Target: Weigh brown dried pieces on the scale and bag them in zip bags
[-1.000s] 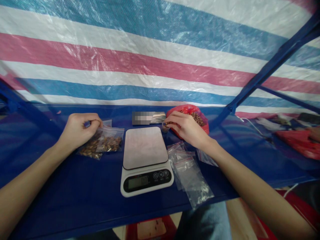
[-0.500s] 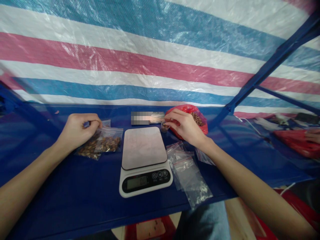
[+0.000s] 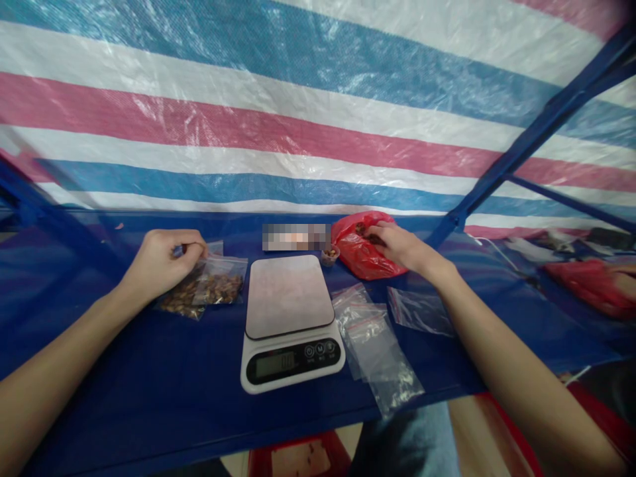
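Observation:
My left hand is closed in a pinch at the top of the filled clear zip bags; what its fingertips hold, if anything, is hidden. Brown nut-like pieces fill one zip bag, which overlaps another filled zip bag partly under the hand. My right hand reaches from the right into the mouth of a red plastic bag, its fingers drawn together among brown pieces. A small clear cup with brown pieces stands just left of the red bag. Between my hands a white kitchen scale shows 0.0.
Several flat clear zip bags lie right of the scale, another zip bag farther right. A blurred-out flat object lies behind the scale. A blue frame bar slopes up at right. Another person's hand touches a red bag.
My right hand has left the small cup and moved right into the red bag, whose near side has bulged up. The cup now stands alone. My left hand stays by the filled bags.

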The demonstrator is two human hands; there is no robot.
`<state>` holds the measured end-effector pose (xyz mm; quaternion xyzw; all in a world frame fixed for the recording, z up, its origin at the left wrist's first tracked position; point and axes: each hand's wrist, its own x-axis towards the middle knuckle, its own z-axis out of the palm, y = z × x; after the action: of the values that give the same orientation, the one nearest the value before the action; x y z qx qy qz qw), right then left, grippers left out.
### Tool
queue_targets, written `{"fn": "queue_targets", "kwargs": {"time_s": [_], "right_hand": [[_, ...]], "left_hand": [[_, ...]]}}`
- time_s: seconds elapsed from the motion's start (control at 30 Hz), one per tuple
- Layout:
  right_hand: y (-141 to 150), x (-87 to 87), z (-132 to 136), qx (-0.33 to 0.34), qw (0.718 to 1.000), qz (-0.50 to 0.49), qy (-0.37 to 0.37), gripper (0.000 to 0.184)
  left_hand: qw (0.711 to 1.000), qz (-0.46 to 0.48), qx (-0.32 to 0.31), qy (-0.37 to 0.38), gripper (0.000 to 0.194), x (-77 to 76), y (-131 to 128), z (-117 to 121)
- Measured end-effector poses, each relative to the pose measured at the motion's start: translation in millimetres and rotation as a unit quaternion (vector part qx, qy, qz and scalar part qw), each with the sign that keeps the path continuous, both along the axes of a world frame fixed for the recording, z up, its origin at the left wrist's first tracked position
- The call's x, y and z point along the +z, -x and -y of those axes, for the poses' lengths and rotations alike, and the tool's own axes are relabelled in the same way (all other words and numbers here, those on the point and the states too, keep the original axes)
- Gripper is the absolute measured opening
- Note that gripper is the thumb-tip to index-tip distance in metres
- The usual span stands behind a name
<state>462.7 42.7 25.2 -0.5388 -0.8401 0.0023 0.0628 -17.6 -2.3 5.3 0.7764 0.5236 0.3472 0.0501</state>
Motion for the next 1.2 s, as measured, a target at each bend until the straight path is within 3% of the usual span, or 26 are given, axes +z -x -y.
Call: {"fn": "queue_targets", "kwargs": {"time_s": [0.17, 0.3, 0.47, 0.57, 0.83, 1.03, 1.2], "right_hand": [[1.8, -8.6, -4.1, -0.029, 0.999, -0.008, -0.018, 0.029], [3.9, -7.3, -5.0, -0.009, 0.996, -0.053, -0.072, 0.024], [17.1, 0.3, 3.4, 0.012, 0.970, -0.151, -0.192, 0.020], [36.2, 3.3, 14.2, 0.051, 0.951, -0.209, -0.222, 0.018], [88.1, -3.7, 39.1, 0.167, 0.936, -0.270, -0.150, 0.019], [88.2, -9.5, 38.6, 0.178, 0.942, -0.249, -0.134, 0.020], [88.9, -11.4, 39.8, 0.180, 0.945, -0.245, -0.122, 0.020]], "left_hand": [[1.000, 0.001, 0.005, 0.013, 0.035, 0.1, -0.8, 0.7], [1.000, -0.006, 0.002, 0.018, 0.035, 0.2, -0.3, 0.7], [0.999, -0.021, -0.018, 0.017, 0.033, -1.9, 3.5, -1.6], [0.999, -0.035, -0.025, 0.022, 0.033, -3.0, 5.0, -3.6], [0.998, -0.059, -0.033, 0.004, 0.036, -2.5, 1.6, -5.6], [0.994, -0.102, -0.031, -0.028, 0.035, -3.1, 4.4, -8.0], [0.996, -0.074, -0.019, -0.035, 0.032, -4.9, 4.6, -8.0]]}}
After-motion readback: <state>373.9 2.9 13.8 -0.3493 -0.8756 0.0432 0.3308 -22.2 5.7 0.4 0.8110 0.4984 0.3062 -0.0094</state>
